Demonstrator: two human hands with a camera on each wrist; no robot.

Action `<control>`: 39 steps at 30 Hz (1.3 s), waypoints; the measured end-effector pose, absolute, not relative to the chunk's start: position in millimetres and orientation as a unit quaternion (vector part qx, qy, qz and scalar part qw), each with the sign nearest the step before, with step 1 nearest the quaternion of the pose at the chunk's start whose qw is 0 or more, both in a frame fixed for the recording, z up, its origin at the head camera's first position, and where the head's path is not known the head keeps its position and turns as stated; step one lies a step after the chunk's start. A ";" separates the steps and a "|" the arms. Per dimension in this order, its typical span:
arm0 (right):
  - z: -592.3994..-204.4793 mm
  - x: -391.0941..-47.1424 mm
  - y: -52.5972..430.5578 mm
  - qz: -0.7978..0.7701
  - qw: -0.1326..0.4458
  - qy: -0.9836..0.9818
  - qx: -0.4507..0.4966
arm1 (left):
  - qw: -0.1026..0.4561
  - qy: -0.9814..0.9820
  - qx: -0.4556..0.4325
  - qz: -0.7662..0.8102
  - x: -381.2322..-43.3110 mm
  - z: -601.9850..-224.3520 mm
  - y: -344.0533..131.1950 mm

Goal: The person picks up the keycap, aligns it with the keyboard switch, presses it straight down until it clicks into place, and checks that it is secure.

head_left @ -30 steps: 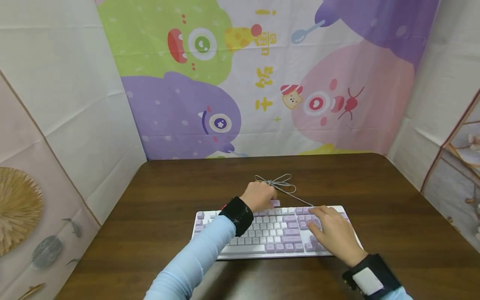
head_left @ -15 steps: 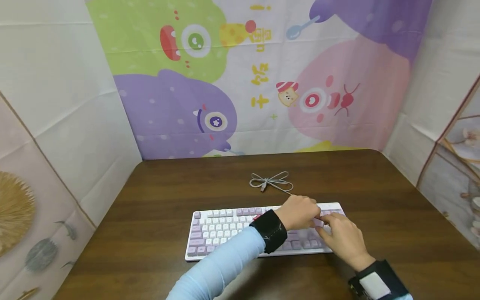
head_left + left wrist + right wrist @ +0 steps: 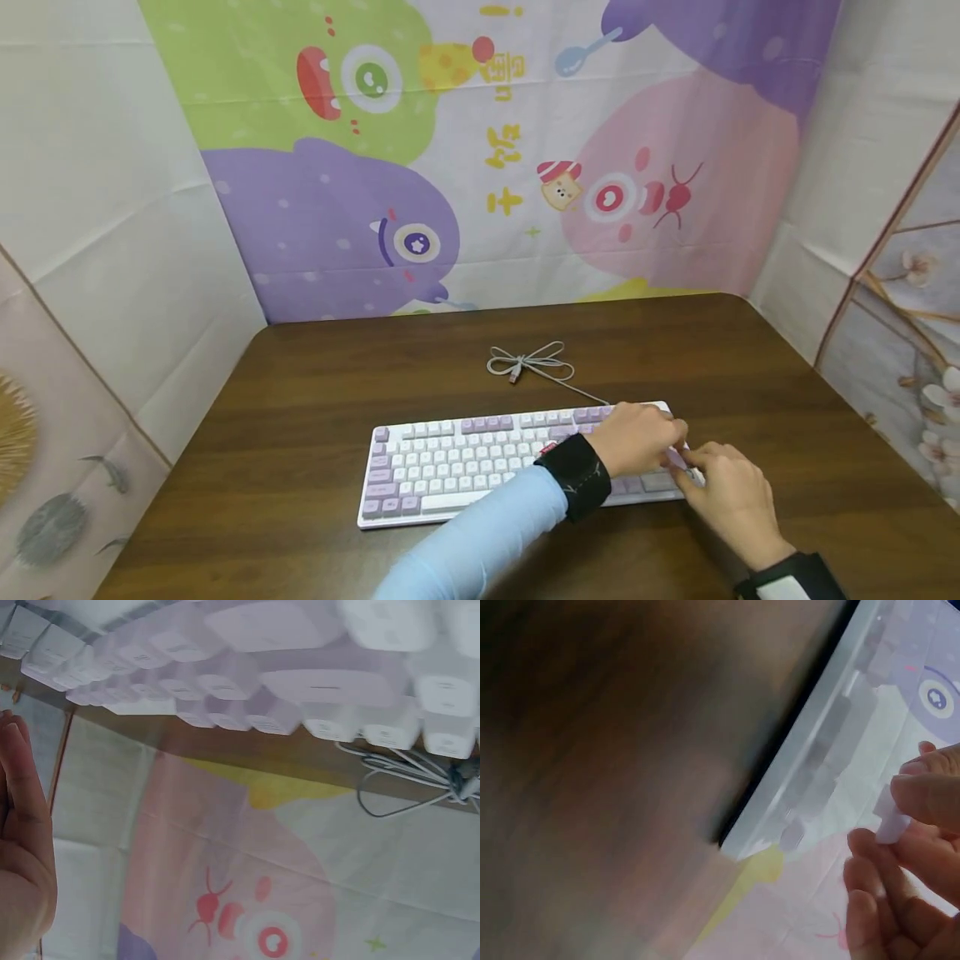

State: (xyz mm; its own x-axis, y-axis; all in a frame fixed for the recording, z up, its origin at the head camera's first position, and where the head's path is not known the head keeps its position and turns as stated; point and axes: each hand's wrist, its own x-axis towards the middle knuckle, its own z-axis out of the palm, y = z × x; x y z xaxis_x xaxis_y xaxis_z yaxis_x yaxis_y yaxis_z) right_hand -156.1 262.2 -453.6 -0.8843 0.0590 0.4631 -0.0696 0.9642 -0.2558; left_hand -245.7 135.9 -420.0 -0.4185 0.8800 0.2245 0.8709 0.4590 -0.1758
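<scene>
A small lilac piece point(image 3: 677, 457), shaped like a keycap, sits between the two hands over the right end of the white and lilac keyboard point(image 3: 442, 462). My left hand point(image 3: 637, 437) reaches across the number pad and grips the piece, its fingertips largely hidden from the head view. My right hand point(image 3: 731, 492) pinches it from the other side, just beyond the keyboard's right edge. In the right wrist view the piece point(image 3: 890, 815) shows between the fingertips. Only the side of the left hand point(image 3: 26, 847) appears in the left wrist view.
The keyboard's bundled grey cable point(image 3: 528, 361) lies behind it on the brown wooden table point(image 3: 360, 367). A cartoon-printed cloth point(image 3: 517, 250) hangs at the table's far edge, with white cloth point(image 3: 150, 208) along the left side.
First the left hand held the lilac piece alone above the keyboard's back edge. It moved right to meet the right hand; both then shifted farther right with the piece between them.
</scene>
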 end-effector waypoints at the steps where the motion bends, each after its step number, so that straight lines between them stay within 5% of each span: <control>1: -454.5 -155.7 263.5 0.137 0.254 -0.957 0.003 | 0.141 -0.845 -0.516 0.014 -244.5 -419.7 137.4; 4: -455.2 -155.4 269.3 0.145 0.266 -0.953 -0.007 | 0.118 -0.856 -0.504 0.021 -240.5 -420.0 139.7; 11: -453.5 -157.9 292.1 0.156 0.123 -0.978 -0.065 | 0.075 -0.841 -0.527 0.097 -231.4 -431.5 139.9; 16: -455.4 -161.1 300.4 0.169 0.089 -0.979 -0.067 | 0.042 -0.840 -0.528 0.113 -228.2 -437.5 140.5; 39: -454.0 -157.5 283.4 0.119 0.106 -0.985 -0.068 | 0.065 -0.845 -0.518 0.119 -226.2 -445.3 137.6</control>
